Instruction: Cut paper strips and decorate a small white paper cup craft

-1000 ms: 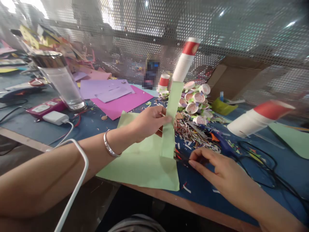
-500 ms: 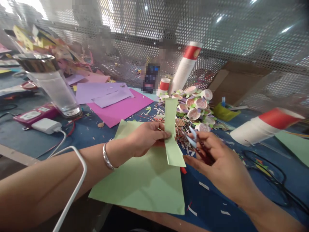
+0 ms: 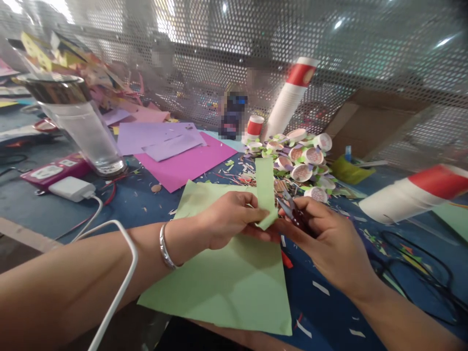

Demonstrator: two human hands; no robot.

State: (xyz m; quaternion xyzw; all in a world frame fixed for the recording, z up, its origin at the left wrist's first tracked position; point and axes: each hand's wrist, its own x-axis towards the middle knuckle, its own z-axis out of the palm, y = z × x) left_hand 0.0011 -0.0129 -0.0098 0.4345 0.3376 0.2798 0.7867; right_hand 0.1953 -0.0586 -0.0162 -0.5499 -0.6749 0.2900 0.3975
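Note:
A pale green paper strip [image 3: 265,183] stands upright between the thumb and fingers of my left hand [image 3: 237,217]. Its lower end is bent up and over, near the left fingertips. My right hand [image 3: 325,239] is closed around a pair of scissors [image 3: 291,209], whose blades point up and left, a little apart. The right thumb tip reaches the bent end of the strip; whether it pinches the paper is hidden. Below both hands lies a large sheet of green paper [image 3: 223,287], overhanging the table's front edge.
Behind my hands are a heap of small paper-cup bottoms [image 3: 302,172] and paper scraps. Stacked paper cups [image 3: 288,105] lean at the back; another stack [image 3: 405,195] lies right. Purple paper [image 3: 157,134], a glass bottle [image 3: 86,126] and a power strip [image 3: 54,170] are left. A white cable [image 3: 120,273] crosses my left forearm.
The strip's lower end, which hung down before, is now folded up. My right hand with the scissors has come in against the strip, and the scissor blades are closer together.

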